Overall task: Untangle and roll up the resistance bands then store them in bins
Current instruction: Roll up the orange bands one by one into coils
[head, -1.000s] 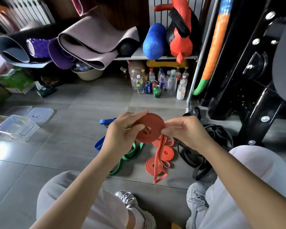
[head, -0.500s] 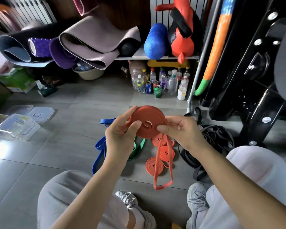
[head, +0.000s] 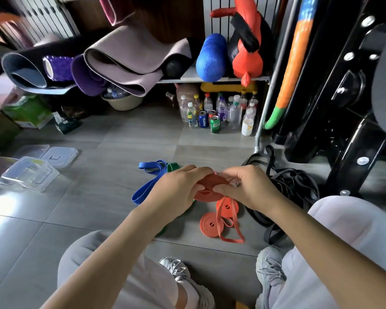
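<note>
Orange coil (head: 209, 186) btwn L grip (head: 174, 192) / R grip (head: 252, 188)

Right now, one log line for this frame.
step: rolling | left hand: grips orange roll | right hand: pinches same roll | tail: hangs loose | blue band, black bands: floor, unrolled | bins: floor

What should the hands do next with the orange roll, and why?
Probably wind the loose tail onto the orange roll. The left hand and right hand both grip the roll, but a loop of the same band hangs from it down to the floor, so it does not look ready for the clear bins on the left.
</note>
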